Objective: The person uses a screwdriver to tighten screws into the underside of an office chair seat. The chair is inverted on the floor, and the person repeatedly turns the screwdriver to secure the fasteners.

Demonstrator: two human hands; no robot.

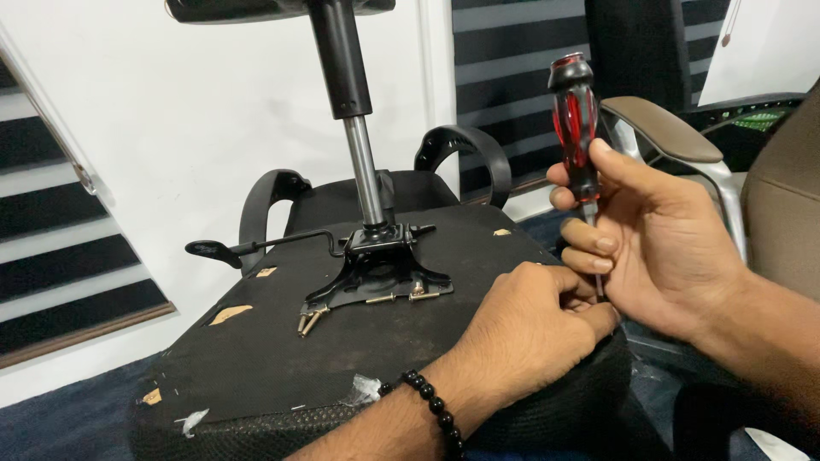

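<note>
An upturned black office chair seat lies before me, its metal mechanism plate and gas cylinder pointing up. My right hand grips a screwdriver with a red and black handle, held upright with its tip down at the seat's right edge. My left hand, a black bead bracelet on the wrist, rests on the seat with fingers closed around the spot where the tip lands. What the fingers pinch is hidden. Loose brass-coloured bolts lie beside the plate.
A black lever sticks out left of the mechanism. Two black armrests curve behind the seat. A brown chair with a padded armrest stands at right. White wall and striped blinds are behind; blue carpet lies below.
</note>
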